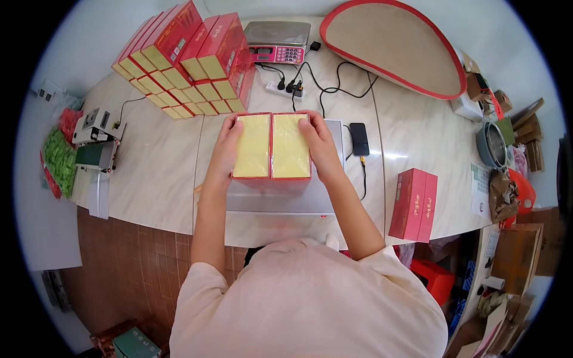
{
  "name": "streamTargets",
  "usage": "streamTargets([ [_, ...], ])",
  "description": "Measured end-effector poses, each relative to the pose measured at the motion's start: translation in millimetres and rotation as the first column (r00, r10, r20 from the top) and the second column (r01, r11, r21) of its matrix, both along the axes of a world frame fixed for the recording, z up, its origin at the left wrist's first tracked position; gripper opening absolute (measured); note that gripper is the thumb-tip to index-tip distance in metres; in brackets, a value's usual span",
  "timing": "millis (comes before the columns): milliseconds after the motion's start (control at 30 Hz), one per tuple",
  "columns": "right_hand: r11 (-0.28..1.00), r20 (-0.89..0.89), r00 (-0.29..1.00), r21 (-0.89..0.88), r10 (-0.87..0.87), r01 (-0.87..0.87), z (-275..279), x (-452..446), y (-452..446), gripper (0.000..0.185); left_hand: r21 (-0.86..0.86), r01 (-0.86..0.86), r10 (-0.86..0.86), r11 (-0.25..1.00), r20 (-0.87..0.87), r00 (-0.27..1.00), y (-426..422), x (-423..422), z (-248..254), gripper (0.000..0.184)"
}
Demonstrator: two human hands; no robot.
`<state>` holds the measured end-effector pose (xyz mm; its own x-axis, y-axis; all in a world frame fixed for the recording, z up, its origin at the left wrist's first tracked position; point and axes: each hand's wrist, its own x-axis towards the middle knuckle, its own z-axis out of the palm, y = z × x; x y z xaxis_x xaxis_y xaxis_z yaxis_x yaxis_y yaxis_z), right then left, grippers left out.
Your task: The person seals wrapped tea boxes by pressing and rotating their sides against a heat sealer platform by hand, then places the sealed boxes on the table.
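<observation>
Two red boxes with yellow end faces (253, 146) stand side by side in front of me, pressed together in a clear, shiny wrap. My left hand (227, 143) is closed on their left side, thumb resting near the top edge. On the opposite side my right hand (319, 143) grips them the same way, thumb on the yellow face. Beneath the boxes is a flat silver-grey plate or machine top (256, 200), partly hidden by them. To the right, a red box pair with gold lettering (413, 204) sits on the table.
A tall stack of red and yellow boxes (191, 59) fills the back left. Behind are a digital scale (277, 42), a power strip (283, 89) with cables, and a round red-rimmed tray (388, 48). A phone (359, 139) lies right of the plate; a small machine (97, 140) stands far left.
</observation>
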<state>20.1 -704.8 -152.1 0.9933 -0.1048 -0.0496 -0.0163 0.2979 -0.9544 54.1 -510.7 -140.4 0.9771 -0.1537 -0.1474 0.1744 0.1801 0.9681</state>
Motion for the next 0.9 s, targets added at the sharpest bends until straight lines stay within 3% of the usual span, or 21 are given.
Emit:
streamTargets([
  [333,0.999,0.034,0.999,-0.026,0.025,-0.024,-2,4,-3,0.028,0.026,0.003,-0.002,1.0,-0.017,1.0,3,1,-5,0.039],
  [400,0.999,0.01,1.0,-0.02,0.026,-0.026,-1,2,-2,0.035,0.009,0.001,-0.001,1.0,-0.042,0.999,2,-3,-2,0.041],
  [500,0.994,0.071,0.994,-0.065,-0.083,0.088,-6,-1,-5,0.047,-0.145,-0.082,0.061,0.986,-0.142,0.988,0,-5,-3,0.045],
  [567,0.997,0.084,0.995,-0.05,-0.059,0.063,-20,-3,-14,0.057,-0.246,-0.101,0.086,0.964,-0.072,0.994,9,-4,-16,0.049],
  [633,0.987,0.034,0.996,-0.142,-0.077,0.081,-26,-9,-23,0.07,-0.241,-0.112,0.084,0.964,-0.124,0.989,20,-7,-29,0.05],
  [700,0.981,0.002,0.997,-0.179,-0.08,0.08,-41,-14,-28,0.067,-0.239,-0.12,0.079,0.964,-0.174,0.982,23,-16,-39,0.051],
  [767,0.972,-0.139,0.986,-0.228,-0.09,0.057,-59,-20,-30,0.061,-0.099,-0.267,0.219,0.958,-0.346,0.912,22,-33,-46,0.049],
  [900,0.96,-0.235,0.971,-0.279,-0.046,-0.022,-80,-34,-25,0.053,-0.097,-0.197,0.158,0.976,-0.313,0.936,36,-45,-97,0.048],
])
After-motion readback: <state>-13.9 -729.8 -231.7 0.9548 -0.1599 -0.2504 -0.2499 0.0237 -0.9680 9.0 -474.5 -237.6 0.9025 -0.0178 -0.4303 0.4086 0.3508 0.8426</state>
